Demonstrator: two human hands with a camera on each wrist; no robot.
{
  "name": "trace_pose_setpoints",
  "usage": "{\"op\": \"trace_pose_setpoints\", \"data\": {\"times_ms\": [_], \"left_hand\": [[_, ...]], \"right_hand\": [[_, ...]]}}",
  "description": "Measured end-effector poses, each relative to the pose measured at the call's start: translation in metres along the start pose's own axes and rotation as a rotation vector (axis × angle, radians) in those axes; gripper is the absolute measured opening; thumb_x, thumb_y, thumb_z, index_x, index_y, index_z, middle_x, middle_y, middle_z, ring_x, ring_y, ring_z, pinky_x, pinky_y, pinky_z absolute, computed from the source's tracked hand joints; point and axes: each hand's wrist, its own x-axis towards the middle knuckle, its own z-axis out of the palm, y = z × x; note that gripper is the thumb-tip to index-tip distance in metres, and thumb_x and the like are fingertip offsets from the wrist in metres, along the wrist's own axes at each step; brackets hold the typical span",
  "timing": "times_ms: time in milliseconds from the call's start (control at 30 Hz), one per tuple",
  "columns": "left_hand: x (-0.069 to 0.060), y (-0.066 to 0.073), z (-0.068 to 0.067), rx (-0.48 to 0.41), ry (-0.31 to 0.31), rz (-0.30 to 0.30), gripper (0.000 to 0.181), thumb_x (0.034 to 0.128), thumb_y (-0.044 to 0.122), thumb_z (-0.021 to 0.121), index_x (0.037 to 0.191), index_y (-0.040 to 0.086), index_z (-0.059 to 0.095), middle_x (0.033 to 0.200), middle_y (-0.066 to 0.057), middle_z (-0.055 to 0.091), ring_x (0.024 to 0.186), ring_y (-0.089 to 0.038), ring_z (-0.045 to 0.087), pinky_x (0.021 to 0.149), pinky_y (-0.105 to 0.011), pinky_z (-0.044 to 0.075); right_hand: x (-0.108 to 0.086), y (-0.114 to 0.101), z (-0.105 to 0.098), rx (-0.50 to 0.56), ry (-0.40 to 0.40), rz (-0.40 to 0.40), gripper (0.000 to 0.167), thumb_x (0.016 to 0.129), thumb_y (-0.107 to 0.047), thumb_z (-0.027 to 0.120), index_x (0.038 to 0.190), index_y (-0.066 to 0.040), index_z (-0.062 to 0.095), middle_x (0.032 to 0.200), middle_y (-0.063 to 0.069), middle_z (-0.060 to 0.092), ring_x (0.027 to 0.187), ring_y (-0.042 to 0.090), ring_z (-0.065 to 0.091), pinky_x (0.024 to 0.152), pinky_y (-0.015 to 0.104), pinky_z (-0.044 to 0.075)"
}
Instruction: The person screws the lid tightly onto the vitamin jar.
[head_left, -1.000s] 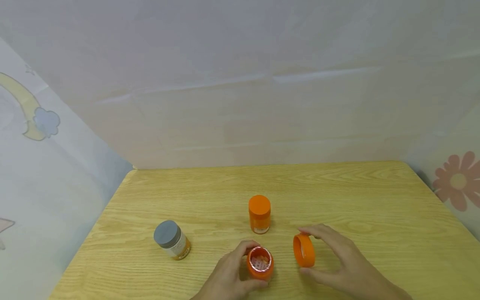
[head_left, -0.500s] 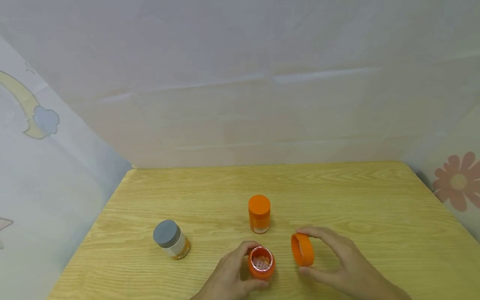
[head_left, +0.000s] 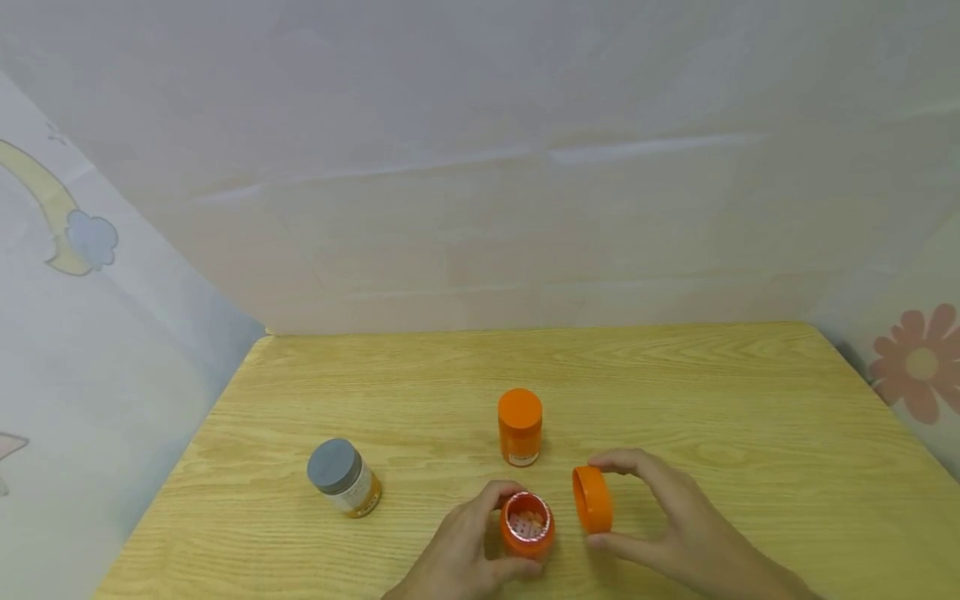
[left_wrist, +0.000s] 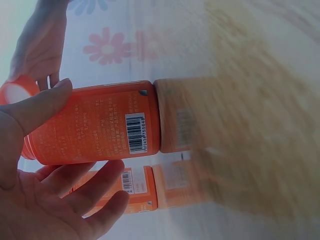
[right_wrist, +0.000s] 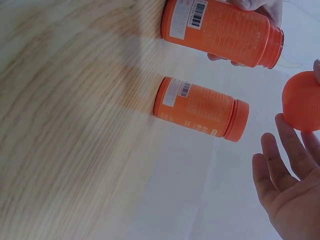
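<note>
My left hand (head_left: 462, 546) grips an orange pill bottle (left_wrist: 100, 122) round its side, thumb on one side and fingers on the other. The bottle stands upright on the table, its mouth uncovered, with pale tablets (head_left: 527, 525) visible inside. To its right, my right hand (head_left: 675, 521) pinches an orange screw cap (head_left: 594, 500) between thumb and a finger. That cap is tilted on its edge, its hollow side facing the bottle, a small gap apart from it. In the right wrist view the cap (right_wrist: 302, 101) shows its smooth top.
A second orange bottle (head_left: 519, 429), capped, stands just behind the held one. Farther left stands a jar (head_left: 345, 479) with a grey lid and pale label. The wooden table (head_left: 375, 375) meets a papered wall (head_left: 480, 208) at its far edge.
My right hand has moved slightly left with the cap, closer to the open bottle, and the cap has turned more edge-on. The held bottle has shifted slightly right.
</note>
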Motion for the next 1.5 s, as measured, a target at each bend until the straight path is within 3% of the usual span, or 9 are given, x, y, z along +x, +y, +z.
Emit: {"op": "trace_pose_setpoints", "data": {"times_ms": [200,433,667,833,1067,1500], "left_hand": [[0.002,0.000,0.001,-0.005,-0.010,0.041,0.058,0.0822,0.033,0.081,0.130,0.023,0.050,0.123,0.011,0.065,0.115,-0.007,0.060,0.101,-0.032,0.049],[0.003,0.000,0.000,0.027,-0.045,-0.016,0.065,0.0801,0.038,0.082,0.135,0.022,0.051,0.129,0.012,0.061,0.119,-0.009,0.056,0.105,-0.037,0.046],[0.003,-0.003,-0.001,0.067,-0.049,-0.050,0.061,0.0793,0.042,0.082,0.132,0.027,0.055,0.129,0.013,0.062,0.119,-0.011,0.055,0.104,-0.042,0.046],[0.005,-0.004,0.000,0.089,-0.053,-0.055,0.059,0.0796,0.044,0.081,0.131,0.027,0.056,0.130,0.012,0.062,0.119,-0.011,0.056,0.105,-0.044,0.046],[0.006,-0.007,0.001,0.101,-0.061,-0.025,0.057,0.0811,0.043,0.080,0.130,0.026,0.057,0.128,0.013,0.063,0.118,-0.007,0.057,0.105,-0.041,0.047],[0.007,-0.011,0.001,0.119,-0.057,0.038,0.058,0.0823,0.041,0.079,0.133,0.025,0.056,0.127,0.013,0.064,0.117,-0.005,0.058,0.105,-0.037,0.048]], "right_hand": [[0.004,-0.003,0.002,0.019,-0.007,-0.043,0.065,0.073,-0.032,0.087,0.130,-0.027,0.057,0.125,-0.014,0.063,0.114,0.003,0.058,0.095,0.018,0.048],[0.009,-0.001,0.006,0.084,0.002,-0.171,0.070,0.070,-0.024,0.090,0.132,-0.019,0.057,0.125,-0.008,0.064,0.116,0.006,0.058,0.104,0.009,0.037],[0.013,-0.001,0.011,0.096,0.009,-0.246,0.070,0.071,-0.026,0.089,0.133,-0.015,0.057,0.125,-0.005,0.064,0.114,0.006,0.058,0.103,0.010,0.040],[0.013,-0.003,0.014,0.082,-0.007,-0.231,0.069,0.073,-0.029,0.087,0.134,-0.018,0.057,0.126,-0.006,0.063,0.116,0.006,0.057,0.101,0.012,0.043],[0.013,-0.006,0.017,0.063,-0.043,-0.170,0.065,0.076,-0.032,0.085,0.135,-0.024,0.058,0.126,-0.009,0.062,0.113,0.006,0.056,0.092,0.024,0.053],[0.017,-0.007,0.026,0.107,-0.063,-0.216,0.061,0.078,-0.031,0.083,0.134,-0.021,0.060,0.123,-0.008,0.059,0.106,0.005,0.056,0.089,0.023,0.053]]}}
